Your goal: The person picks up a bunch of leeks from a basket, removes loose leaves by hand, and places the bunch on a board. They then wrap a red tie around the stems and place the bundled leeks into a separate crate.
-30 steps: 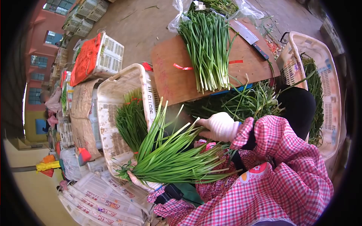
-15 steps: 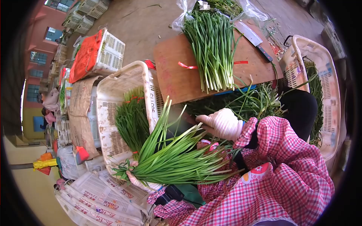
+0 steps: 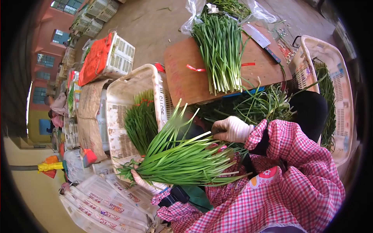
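My left hand (image 3: 144, 181), in a pale glove, is closed round the gathered end of a loose bunch of garlic chives (image 3: 182, 163). Their long green leaves fan out to the right across my lap. My right hand (image 3: 233, 129), wrapped in a whitish glove, is beside the upper stalks with fingers curled and pressed together. A pale stalk end comes close to its fingertips; whether it is gripped I cannot make out. A thick pile of garlic chives (image 3: 223, 54) lies on the brown board (image 3: 180, 66) ahead, across a red tie strip (image 3: 195, 68).
A cleaver (image 3: 261, 42) lies on the board's right side. A white crate (image 3: 116, 112) at left holds tied chive bunches (image 3: 142, 122). Another crate (image 3: 337, 97) with greens stands at right. Loose leaves (image 3: 268, 105) heap below the board. Folded printed sacks (image 3: 105, 202) are at lower left.
My right hand has moved slightly right and down, and its extended finger has curled in. The chives stay in my left hand; the whole view has shifted a little.
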{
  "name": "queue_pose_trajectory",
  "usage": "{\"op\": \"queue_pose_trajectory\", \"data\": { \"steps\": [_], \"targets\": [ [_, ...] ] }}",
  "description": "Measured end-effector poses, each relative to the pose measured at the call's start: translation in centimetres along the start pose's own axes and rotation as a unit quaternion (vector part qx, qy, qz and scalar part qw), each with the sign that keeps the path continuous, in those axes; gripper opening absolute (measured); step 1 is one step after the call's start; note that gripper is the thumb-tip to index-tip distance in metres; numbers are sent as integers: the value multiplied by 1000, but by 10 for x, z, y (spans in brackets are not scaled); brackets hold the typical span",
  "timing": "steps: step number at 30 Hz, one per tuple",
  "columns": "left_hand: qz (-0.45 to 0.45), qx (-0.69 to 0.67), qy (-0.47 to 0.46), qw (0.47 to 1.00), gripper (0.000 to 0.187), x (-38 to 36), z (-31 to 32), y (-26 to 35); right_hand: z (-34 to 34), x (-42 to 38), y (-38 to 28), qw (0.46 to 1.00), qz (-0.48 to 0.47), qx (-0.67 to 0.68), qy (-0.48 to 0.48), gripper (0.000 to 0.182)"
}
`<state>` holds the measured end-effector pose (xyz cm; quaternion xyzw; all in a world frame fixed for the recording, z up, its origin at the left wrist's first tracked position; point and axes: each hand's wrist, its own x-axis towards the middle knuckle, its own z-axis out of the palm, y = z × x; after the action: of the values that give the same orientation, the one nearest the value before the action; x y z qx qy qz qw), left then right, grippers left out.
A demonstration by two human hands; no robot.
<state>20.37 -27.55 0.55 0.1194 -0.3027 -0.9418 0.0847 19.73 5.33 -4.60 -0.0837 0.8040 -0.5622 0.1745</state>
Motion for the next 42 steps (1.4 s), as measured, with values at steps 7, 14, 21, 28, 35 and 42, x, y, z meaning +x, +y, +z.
{"op": "queue_pose_trajectory", "data": {
  "steps": [7,14,21,28,35,42],
  "targets": [
    [-1,-9,-10,1000,18,-3,7,-2,-23,-51,5,955,95,218,-177,19],
    [-7,5,-48,999,19,0,0,7,-140,-114,32,885,138,-432,-105,24],
    [-14,42,-137,990,22,-5,37,2,-125,-86,-2,954,-16,-266,136,43],
    [-11,65,-162,985,20,-12,72,-6,-18,12,-20,905,102,412,7,40],
    [7,160,-139,977,26,-7,120,-7,-60,-50,-64,864,-133,468,-125,34],
    [-51,300,-221,927,20,-7,218,-12,-143,-122,-15,837,-55,-535,99,44]
  ]
}}
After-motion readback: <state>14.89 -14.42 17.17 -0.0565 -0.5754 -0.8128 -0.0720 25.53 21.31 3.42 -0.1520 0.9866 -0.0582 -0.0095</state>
